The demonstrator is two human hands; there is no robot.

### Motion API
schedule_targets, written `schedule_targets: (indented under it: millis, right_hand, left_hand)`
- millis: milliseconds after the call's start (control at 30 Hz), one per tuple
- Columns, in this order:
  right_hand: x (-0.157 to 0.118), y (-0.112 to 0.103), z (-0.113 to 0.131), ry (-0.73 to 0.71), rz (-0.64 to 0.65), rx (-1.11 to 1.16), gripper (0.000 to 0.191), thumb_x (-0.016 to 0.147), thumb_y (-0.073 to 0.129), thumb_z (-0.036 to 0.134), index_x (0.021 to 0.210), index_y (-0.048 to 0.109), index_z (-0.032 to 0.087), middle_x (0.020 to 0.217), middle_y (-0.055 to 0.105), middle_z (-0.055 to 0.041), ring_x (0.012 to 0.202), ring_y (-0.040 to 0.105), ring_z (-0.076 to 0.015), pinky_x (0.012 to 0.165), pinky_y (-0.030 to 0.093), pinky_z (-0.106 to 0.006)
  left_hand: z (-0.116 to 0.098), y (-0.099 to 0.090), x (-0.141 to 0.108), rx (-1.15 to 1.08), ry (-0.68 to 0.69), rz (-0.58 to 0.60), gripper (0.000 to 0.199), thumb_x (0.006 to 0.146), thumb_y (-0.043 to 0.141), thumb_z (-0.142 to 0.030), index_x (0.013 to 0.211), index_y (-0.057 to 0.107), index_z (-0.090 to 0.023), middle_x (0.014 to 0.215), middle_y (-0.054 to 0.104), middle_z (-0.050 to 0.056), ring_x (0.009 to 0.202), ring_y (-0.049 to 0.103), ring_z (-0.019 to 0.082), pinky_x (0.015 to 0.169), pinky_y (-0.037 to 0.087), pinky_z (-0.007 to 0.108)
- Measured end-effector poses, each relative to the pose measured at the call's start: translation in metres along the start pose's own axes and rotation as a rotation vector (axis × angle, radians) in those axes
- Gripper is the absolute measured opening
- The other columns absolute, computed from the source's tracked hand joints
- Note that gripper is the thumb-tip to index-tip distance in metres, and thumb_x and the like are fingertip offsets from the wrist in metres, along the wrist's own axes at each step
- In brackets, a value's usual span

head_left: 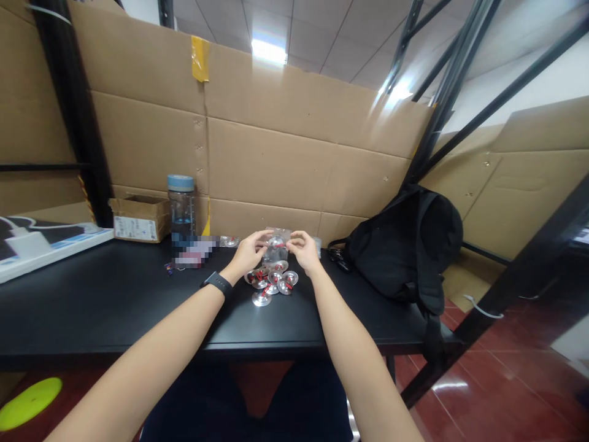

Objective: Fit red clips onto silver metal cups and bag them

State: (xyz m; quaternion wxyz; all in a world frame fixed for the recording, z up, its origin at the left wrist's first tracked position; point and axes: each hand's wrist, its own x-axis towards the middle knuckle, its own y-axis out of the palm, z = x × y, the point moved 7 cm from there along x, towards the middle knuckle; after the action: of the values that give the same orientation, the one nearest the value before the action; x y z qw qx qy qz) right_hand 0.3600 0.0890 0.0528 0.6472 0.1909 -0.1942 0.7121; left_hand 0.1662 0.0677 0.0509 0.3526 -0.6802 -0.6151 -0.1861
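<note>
A small clear plastic bag (277, 237) with a silver disc and a bit of red inside is held up between my two hands. My left hand (251, 250) pinches its left side, and my right hand (302, 248) pinches its right side. Just below them, several silver discs (261, 299) with red cords lie in a loose pile on the black table (184, 313). Another clear packet (229, 242) lies to the left of my left hand. Part of a further clear packet (317, 245) shows behind my right hand.
At the back left stand an open cardboard box (140, 227) and a blue-lidded bottle (181, 209), with a blurred item (197, 252) before it. A white power strip (59, 248) lies far left. A black backpack (396, 245) sits right. Cardboard panels (276, 153) close off the back.
</note>
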Motion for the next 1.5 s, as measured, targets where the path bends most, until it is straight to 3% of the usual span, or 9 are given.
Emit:
schedule_targets:
  millis: [267,467,600,700,867,1033,1267,1500]
  right_hand:
    - [0.000,-0.004,0.001,-0.016,-0.001,0.016,0.043,0.066,0.079,0.029,0.103,0.058,0.021,0.076,0.069,0.0020,0.067,0.066,-0.0156,0.066,0.051,-0.028]
    - [-0.002,-0.002,0.006,-0.036,-0.045,0.000,0.041,0.068,0.078,0.033,0.102,0.059,0.021,0.078,0.070,0.0008,0.070,0.065,-0.0158,0.063,0.049,-0.027]
    - [-0.003,0.002,0.009,-0.036,-0.040,0.007,0.042,0.069,0.079,0.036,0.103,0.060,0.022,0.081,0.069,-0.0001,0.071,0.065,-0.0153,0.064,0.050,-0.027]
    - [-0.003,0.003,0.010,-0.042,-0.072,0.005,0.046,0.070,0.079,0.038,0.108,0.059,0.022,0.086,0.070,-0.0008,0.075,0.067,-0.0161,0.067,0.053,-0.028]
    - [-0.003,0.008,0.005,0.005,-0.030,0.007,0.056,0.065,0.083,0.038,0.114,0.058,0.022,0.089,0.073,-0.0025,0.078,0.069,-0.0174,0.070,0.055,-0.029]
    - [-0.005,0.009,0.005,0.013,-0.024,-0.015,0.045,0.069,0.081,0.039,0.106,0.061,0.021,0.082,0.074,-0.0019,0.073,0.069,-0.0171,0.064,0.052,-0.028]
    - [-0.005,0.012,0.008,0.008,0.013,-0.010,0.045,0.069,0.081,0.039,0.106,0.062,0.022,0.081,0.071,0.0003,0.070,0.066,-0.0159,0.062,0.051,-0.027]
    - [-0.003,0.005,0.006,-0.016,-0.033,-0.028,0.045,0.069,0.079,0.035,0.108,0.061,0.022,0.076,0.071,0.0013,0.067,0.063,-0.0153,0.065,0.050,-0.028]
  left_hand:
    - [0.010,-0.015,0.003,-0.105,-0.100,-0.063,0.049,0.078,0.076,-0.027,0.124,0.062,-0.016,0.095,0.073,0.008,0.092,0.073,0.021,0.091,0.059,0.040]
    - [0.015,-0.014,0.000,-0.104,-0.174,-0.107,0.056,0.078,0.077,-0.031,0.129,0.059,-0.016,0.095,0.075,0.008,0.086,0.073,0.021,0.085,0.059,0.039]
    - [0.014,-0.009,0.000,-0.108,-0.174,-0.089,0.039,0.076,0.080,-0.038,0.107,0.073,-0.015,0.096,0.077,0.011,0.088,0.073,0.023,0.087,0.058,0.040]
    - [0.018,-0.010,-0.001,-0.199,-0.217,-0.130,0.038,0.074,0.082,-0.042,0.099,0.076,-0.015,0.094,0.077,0.011,0.085,0.072,0.023,0.081,0.058,0.037]
    - [0.028,-0.009,-0.002,-0.342,-0.300,-0.139,0.046,0.068,0.087,-0.046,0.099,0.075,-0.014,0.088,0.076,0.009,0.077,0.069,0.019,0.070,0.055,0.031]
    - [0.024,-0.013,-0.002,-0.313,-0.280,-0.160,0.043,0.068,0.087,-0.042,0.099,0.076,-0.014,0.091,0.076,0.010,0.081,0.069,0.019,0.070,0.054,0.030]
    - [0.018,-0.014,-0.003,-0.342,-0.296,-0.191,0.046,0.069,0.085,-0.039,0.105,0.072,-0.014,0.086,0.075,0.007,0.076,0.068,0.018,0.067,0.052,0.028]
    - [0.019,-0.009,-0.004,-0.321,-0.289,-0.104,0.050,0.070,0.085,-0.036,0.112,0.066,-0.015,0.080,0.074,0.003,0.072,0.069,0.017,0.072,0.054,0.030]
